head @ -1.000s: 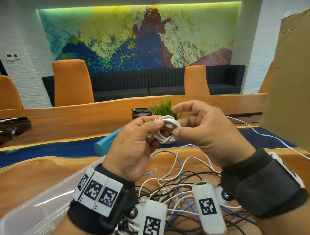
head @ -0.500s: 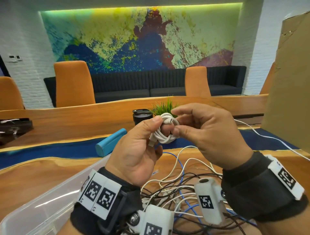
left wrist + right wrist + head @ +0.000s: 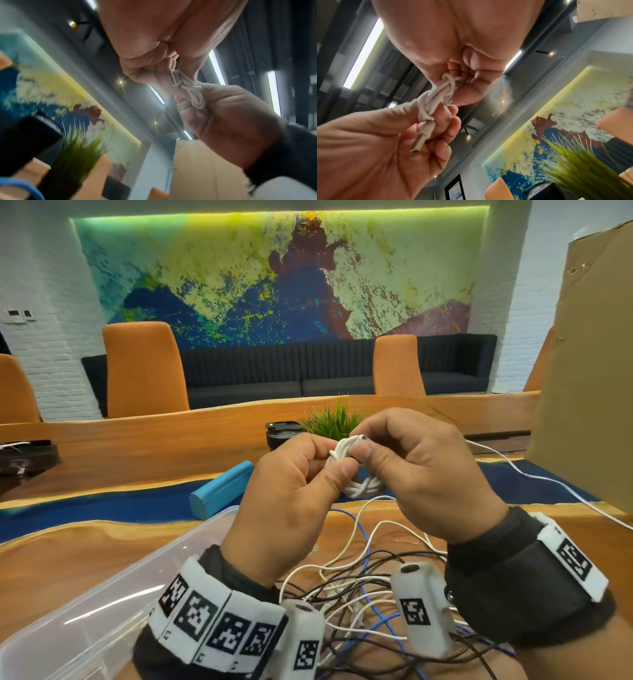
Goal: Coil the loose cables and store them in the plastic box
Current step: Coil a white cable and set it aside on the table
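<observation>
One white coil (image 3: 356,470) is nearly bound, pinched between left hand (image 3: 291,508) and right hand (image 3: 421,474) above the table; many cables (image 3: 359,587) lie tangled, box (image 3: 102,611) apparently unfilled.

A wooden tabletop (image 3: 102,556) with a blue band running across it is seen. At its near edge a tangle of loose cables (image 3: 359,594), white, black and blue, is spread on the wood, and just left of it a clear plastic box (image 3: 102,611) is set. On the blue band a light blue case (image 3: 221,494) is laid. Toward the far edge a black container (image 3: 282,434) and a small green plant (image 3: 334,419) are placed side by side. A white cable (image 3: 548,484) is trailed toward the right edge, where a cardboard sheet (image 3: 596,371) is stood
</observation>
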